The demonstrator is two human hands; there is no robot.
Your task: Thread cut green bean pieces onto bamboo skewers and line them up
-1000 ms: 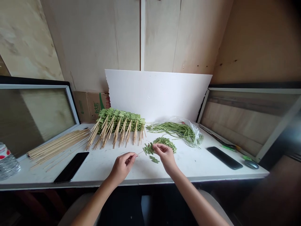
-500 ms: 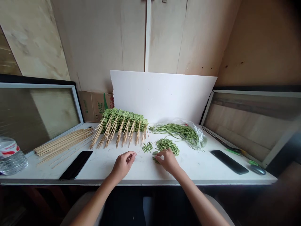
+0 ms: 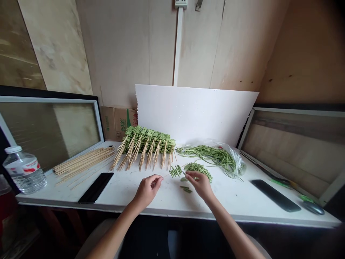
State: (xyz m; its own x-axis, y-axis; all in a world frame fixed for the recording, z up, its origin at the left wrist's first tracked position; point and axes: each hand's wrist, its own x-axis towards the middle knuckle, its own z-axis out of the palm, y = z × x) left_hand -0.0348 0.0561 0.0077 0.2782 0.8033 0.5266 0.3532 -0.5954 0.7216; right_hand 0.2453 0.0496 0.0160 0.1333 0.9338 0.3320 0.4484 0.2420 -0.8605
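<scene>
My left hand [image 3: 147,189] pinches the butt of a thin bamboo skewer [image 3: 166,176] that carries several short green bean pieces [image 3: 176,170] near its tip. My right hand [image 3: 199,183] is closed in a pinch on one cut bean piece, held just right of the skewer's tip. A few loose bean pieces [image 3: 186,189] lie on the white table [image 3: 126,194] under my right hand. A small heap of cut bean pieces [image 3: 201,168] sits just beyond my right hand.
Finished bean skewers [image 3: 147,144] are stacked at the back centre. Bare skewers [image 3: 83,162] lie at left beside a black phone [image 3: 96,187] and a water bottle [image 3: 24,170]. A plastic bag of long beans [image 3: 215,154], another phone [image 3: 275,200], scissors [image 3: 280,181] and a mouse [image 3: 312,207] lie at right.
My right hand dipped to the loose pieces on the table, then rose again toward the skewer tip with one piece. The camera view shifted left and up; the left hand stayed put.
</scene>
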